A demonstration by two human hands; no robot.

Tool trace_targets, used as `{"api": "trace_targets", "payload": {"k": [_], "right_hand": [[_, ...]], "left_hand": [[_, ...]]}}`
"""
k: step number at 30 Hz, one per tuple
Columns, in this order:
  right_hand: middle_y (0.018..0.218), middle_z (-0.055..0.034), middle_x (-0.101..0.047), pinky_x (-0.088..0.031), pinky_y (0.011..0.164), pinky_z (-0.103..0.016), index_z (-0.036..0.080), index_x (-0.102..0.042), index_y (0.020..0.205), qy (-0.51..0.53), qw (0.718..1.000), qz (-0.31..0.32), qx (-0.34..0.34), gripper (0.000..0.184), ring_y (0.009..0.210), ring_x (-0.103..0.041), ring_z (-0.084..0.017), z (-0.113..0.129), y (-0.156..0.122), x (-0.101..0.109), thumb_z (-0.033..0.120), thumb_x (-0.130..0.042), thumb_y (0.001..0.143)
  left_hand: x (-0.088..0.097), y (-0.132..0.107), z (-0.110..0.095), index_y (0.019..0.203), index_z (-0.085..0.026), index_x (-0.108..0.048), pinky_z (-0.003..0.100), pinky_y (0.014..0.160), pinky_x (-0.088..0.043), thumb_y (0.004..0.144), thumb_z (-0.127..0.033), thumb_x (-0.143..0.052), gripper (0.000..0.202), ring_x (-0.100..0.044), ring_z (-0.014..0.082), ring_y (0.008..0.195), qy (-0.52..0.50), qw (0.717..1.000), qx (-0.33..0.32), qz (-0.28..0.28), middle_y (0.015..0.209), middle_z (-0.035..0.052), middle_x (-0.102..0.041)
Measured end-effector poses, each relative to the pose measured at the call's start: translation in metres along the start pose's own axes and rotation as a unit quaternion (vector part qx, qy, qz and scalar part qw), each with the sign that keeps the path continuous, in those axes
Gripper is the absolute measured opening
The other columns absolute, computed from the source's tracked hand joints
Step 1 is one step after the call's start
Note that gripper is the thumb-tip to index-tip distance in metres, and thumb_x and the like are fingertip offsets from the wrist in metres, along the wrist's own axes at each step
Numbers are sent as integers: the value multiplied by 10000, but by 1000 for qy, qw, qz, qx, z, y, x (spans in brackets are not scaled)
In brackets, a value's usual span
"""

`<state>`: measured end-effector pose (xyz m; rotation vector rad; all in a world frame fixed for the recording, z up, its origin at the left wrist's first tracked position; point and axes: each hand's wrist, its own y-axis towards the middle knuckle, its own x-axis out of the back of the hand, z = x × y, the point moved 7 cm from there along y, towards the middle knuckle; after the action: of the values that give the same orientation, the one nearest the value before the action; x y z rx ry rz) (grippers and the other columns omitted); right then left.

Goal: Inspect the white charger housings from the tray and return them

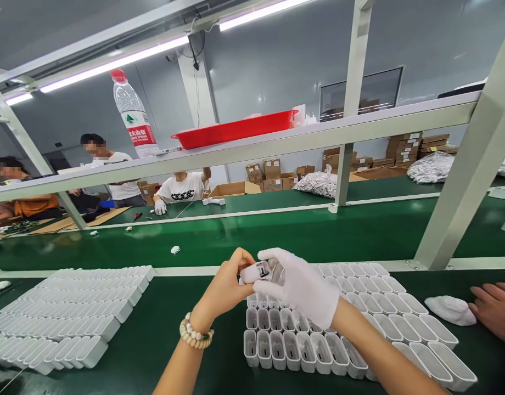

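My left hand (228, 282), bare with a bead bracelet on the wrist, and my right hand (299, 285), in a white glove, meet above the green table. Both pinch one small white plastic housing (258, 271) with a metal insert showing. Directly below lies a block of open white housings (293, 345) in rows, openings up. A wider spread of the same housings (404, 318) runs to the right.
Rows of closed white parts (67, 318) lie at the left. Another person's hand (497, 310) rests at the right beside a white glove (450, 310). A green conveyor belt (277, 236) runs behind a white rail. Overhead shelf holds a red tray (234, 131) and water bottle (133, 115).
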<state>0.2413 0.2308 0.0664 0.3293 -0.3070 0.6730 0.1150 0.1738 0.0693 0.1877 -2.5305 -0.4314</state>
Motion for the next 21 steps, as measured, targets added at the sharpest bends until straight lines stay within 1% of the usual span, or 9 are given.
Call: {"api": "trace_targets", "payload": {"k": [3, 6, 8, 10, 13, 15, 17, 19, 21], "right_hand": [[939, -32, -675, -474, 774, -353, 197, -649, 1026, 145, 988, 25, -47, 473, 849, -593, -206, -10, 6, -18, 316, -857, 619], [902, -51, -663, -441, 743, -326, 162, -697, 860, 329, 934, 125, -66, 340, 830, -575, -192, -16, 14, -40, 440, -813, 701], [858, -63, -653, -416, 677, -315, 154, -690, 789, 386, 901, 177, -88, 362, 750, -549, -169, -21, 18, -50, 514, -721, 759], [780, -48, -624, -377, 600, -300, 169, -652, 759, 418, 883, 180, -117, 358, 648, -494, -143, -27, 21, -53, 525, -678, 742], [712, -19, -568, -304, 528, -275, 194, -523, 670, 451, 864, 172, -141, 318, 569, -426, -113, -29, 17, -56, 477, -665, 695], [754, -27, -583, -271, 504, -261, 201, -460, 657, 450, 865, 164, -147, 332, 569, -433, -108, -29, 14, -55, 476, -642, 700], [797, -40, -607, -275, 495, -253, 200, -453, 662, 421, 883, 152, -144, 328, 589, -458, -111, -32, 16, -50, 476, -617, 729], [793, -41, -624, -324, 504, -253, 193, -512, 694, 355, 917, 127, -132, 255, 597, -477, -114, -42, 28, -37, 420, -612, 754], [794, -34, -650, -402, 547, -264, 180, -602, 801, 258, 955, 90, -114, 144, 605, -510, -120, -57, 52, -19, 316, -630, 763]], "left_hand": [[1, -13, 7, 846, -213, -504, 224, 576, -377, 769, -198, -661, 175, -537, 134, 640, 53, 993, 9, -105, 750, -33, -619], [5, -29, 8, 887, -212, -548, 233, 558, -391, 809, -302, -692, 187, -500, 124, 597, 53, 983, -14, -176, 732, -35, -596], [9, -40, 10, 955, -211, -580, 246, 579, -430, 833, -384, -703, 245, -512, 129, 609, 42, 980, -40, -190, 751, -25, -598], [14, -49, 16, 1009, -213, -599, 259, 609, -458, 849, -414, -696, 275, -541, 140, 644, 44, 979, -57, -191, 771, -12, -608], [23, -59, 40, 1031, -212, -607, 279, 643, -486, 888, -437, -649, 270, -571, 157, 683, 52, 980, -36, -190, 780, 2, -622], [28, -60, 64, 1020, -205, -609, 298, 666, -504, 917, -465, -599, 281, -585, 170, 703, 56, 979, -1, -195, 784, 13, -626], [29, -60, 89, 1037, -195, -607, 322, 704, -524, 936, -481, -558, 307, -603, 183, 734, 61, 978, 39, -194, 816, 26, -636], [25, -58, 110, 1106, -187, -597, 354, 771, -544, 939, -459, -549, 323, -629, 195, 797, 70, 980, 74, -172, 907, 47, -654], [15, -57, 124, 1218, -186, -567, 394, 868, -549, 926, -396, -572, 360, -647, 212, 908, 79, 984, 92, -128, 1056, 76, -656]]}}
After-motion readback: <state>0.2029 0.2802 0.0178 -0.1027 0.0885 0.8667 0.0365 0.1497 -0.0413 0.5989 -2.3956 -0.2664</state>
